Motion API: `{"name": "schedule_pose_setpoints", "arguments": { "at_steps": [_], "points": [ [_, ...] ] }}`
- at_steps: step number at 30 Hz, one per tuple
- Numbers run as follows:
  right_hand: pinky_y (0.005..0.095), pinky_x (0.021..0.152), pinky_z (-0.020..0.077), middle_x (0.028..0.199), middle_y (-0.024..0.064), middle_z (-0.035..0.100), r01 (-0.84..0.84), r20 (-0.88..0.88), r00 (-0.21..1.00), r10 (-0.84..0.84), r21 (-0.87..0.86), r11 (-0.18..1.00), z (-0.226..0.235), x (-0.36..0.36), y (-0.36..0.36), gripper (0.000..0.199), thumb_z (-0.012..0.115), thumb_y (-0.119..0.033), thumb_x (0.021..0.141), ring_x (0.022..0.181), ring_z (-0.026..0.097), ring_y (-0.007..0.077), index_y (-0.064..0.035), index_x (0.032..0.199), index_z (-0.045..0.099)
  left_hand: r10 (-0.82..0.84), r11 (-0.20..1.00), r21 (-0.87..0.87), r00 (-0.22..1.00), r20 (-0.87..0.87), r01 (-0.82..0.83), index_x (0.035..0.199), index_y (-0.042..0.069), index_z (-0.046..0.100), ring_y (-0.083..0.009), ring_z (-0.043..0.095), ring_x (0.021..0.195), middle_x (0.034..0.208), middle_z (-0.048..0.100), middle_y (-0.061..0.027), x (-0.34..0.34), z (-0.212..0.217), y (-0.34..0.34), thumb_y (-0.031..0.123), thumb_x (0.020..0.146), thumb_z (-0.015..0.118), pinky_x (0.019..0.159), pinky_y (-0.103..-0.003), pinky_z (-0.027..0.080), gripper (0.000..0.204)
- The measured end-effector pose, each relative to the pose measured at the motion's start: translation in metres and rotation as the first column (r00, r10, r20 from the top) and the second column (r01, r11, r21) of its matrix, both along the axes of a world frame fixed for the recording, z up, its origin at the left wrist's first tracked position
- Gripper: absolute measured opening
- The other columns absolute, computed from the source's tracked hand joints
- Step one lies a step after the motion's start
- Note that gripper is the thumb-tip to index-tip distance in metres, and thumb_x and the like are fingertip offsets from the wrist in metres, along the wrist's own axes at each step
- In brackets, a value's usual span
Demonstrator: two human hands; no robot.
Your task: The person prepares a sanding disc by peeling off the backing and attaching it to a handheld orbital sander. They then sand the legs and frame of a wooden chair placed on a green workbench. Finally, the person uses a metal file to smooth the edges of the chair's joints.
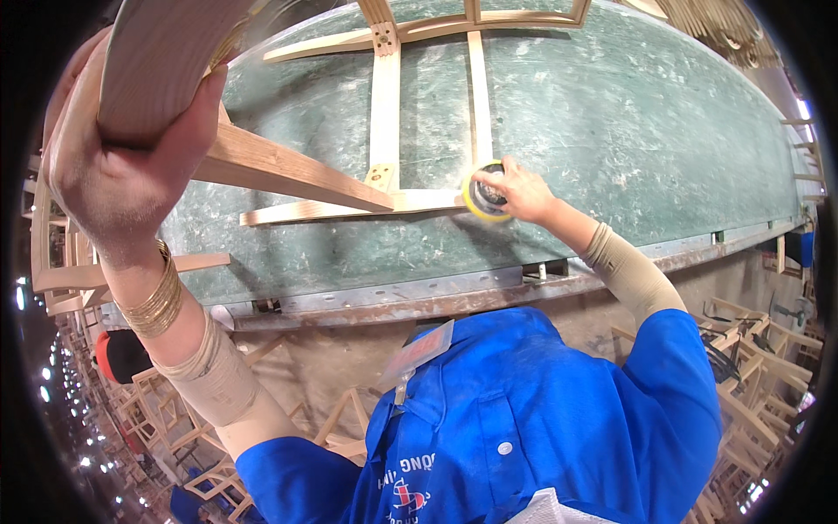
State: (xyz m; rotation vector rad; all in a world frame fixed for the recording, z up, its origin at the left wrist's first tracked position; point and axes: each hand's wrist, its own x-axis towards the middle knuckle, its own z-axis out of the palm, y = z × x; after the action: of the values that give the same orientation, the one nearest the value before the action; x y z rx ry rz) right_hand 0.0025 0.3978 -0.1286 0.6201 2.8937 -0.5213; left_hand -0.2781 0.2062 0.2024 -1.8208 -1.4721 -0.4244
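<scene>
On the scuffed green surface (628, 131) a bare wooden chair frame (384, 131) lies tipped, its pale rails and slats spread across the top and one slanted rail running from the upper left down to a joint near the middle. The left hand (122, 166) is raised close to the camera at the upper left, its fingers (205, 109) curled tight around a broad curved wooden part of the frame (161, 61), with the thumb side wrapped under it; a stack of thin gold bangles (155, 301) sits on the wrist above a beige arm sleeve (218, 380). The right hand (515, 190) reaches out over the surface and presses a round yellow sanding pad (480, 203) against the end of the low crosswise rail (349, 208), just where an upright slat (478, 96) meets it. Its fingers are bent down and closed over the top of the pad, though the pad's dark centre is partly hidden, so it seems to be a hand-held disc rather than a powered tool. The person's blue shirt (559, 419) fills the lower middle, and more unfinished wooden frames (751, 367) stand stacked on the floor to the lower right, well apart from the hands.
</scene>
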Motion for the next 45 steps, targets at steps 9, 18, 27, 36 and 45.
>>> {"name": "schedule_pose_setpoints", "arguments": {
  "at_steps": [9, 18, 27, 36, 45],
  "points": [
    [0.0433, 0.074, 0.0511, 0.106, 0.0193, 0.047, 0.315, -0.155, 0.943, -0.295, 0.123, 0.941, -0.011, -0.044, 0.100, 0.063, 0.068, -0.020, 0.073, 0.088, 0.060, 0.0367, -0.0342, 0.129, 0.041, 0.041, 0.999, -0.020, 0.999, -0.001, -0.041, 0.090, -0.005, 0.063, -0.0263, 0.061, 0.084, 0.089, 0.064, -0.0152, 0.013, 0.004, 0.003, 0.011, 0.056, 0.082, 0.073, -0.032, 0.049, 0.042],
    [0.0433, 0.087, 0.0450, 0.115, 0.0218, 0.051, 0.832, -0.344, 0.437, -0.831, -0.197, 0.519, 0.014, 0.065, 0.066, 0.088, 0.076, -0.023, 0.060, 0.104, 0.053, 0.0383, -0.0223, 0.136, 0.032, 0.055, 0.998, 0.005, 0.997, 0.050, -0.055, 0.099, -0.002, 0.064, -0.0258, 0.061, 0.094, 0.099, 0.063, -0.0135, 0.013, 0.001, 0.004, 0.013, 0.055, 0.080, 0.081, -0.034, 0.048, 0.049],
    [0.0380, 0.095, 0.0397, 0.121, 0.0207, 0.052, 0.945, -0.427, -0.155, -0.891, -0.328, -0.008, 0.050, 0.146, -0.138, 0.093, 0.078, -0.012, 0.055, 0.112, 0.051, 0.0313, -0.0097, 0.136, 0.032, -0.781, 0.624, 0.366, 0.552, 0.292, 0.690, 0.093, 0.004, 0.061, -0.0268, 0.060, 0.082, 0.087, 0.061, -0.0105, 0.059, -0.114, 0.009, 0.013, 0.068, 0.066, 0.071, -0.036, 0.050, 0.027],
    [0.0347, 0.096, 0.0390, 0.122, 0.0144, 0.049, 0.846, -0.483, -0.372, -0.793, -0.528, -0.075, 0.068, 0.147, -0.331, 0.094, 0.082, -0.006, 0.055, 0.112, 0.050, 0.0231, -0.0036, 0.135, 0.032, -0.193, 0.519, -0.700, 0.865, 0.462, 0.490, 0.137, 0.002, 0.027, -0.0337, 0.023, 0.134, 0.144, 0.025, -0.0215, 0.135, -0.411, 0.074, 0.032, 0.072, 0.066, 0.107, -0.050, 0.019, 0.081],
    [0.0376, 0.099, 0.0376, 0.127, 0.0170, 0.046, 0.784, -0.617, -0.614, -0.493, -0.398, -0.477, 0.151, 0.155, -0.457, 0.088, 0.080, -0.013, 0.058, 0.117, 0.047, 0.0300, -0.0069, 0.134, 0.035, -0.337, 0.554, -0.760, 0.926, 0.168, 0.339, 0.142, 0.003, 0.015, -0.0249, 0.019, 0.137, 0.149, 0.018, -0.0128, 0.172, -0.405, 0.095, 0.025, 0.073, 0.066, 0.105, -0.049, 0.025, 0.089]
  ]
}}
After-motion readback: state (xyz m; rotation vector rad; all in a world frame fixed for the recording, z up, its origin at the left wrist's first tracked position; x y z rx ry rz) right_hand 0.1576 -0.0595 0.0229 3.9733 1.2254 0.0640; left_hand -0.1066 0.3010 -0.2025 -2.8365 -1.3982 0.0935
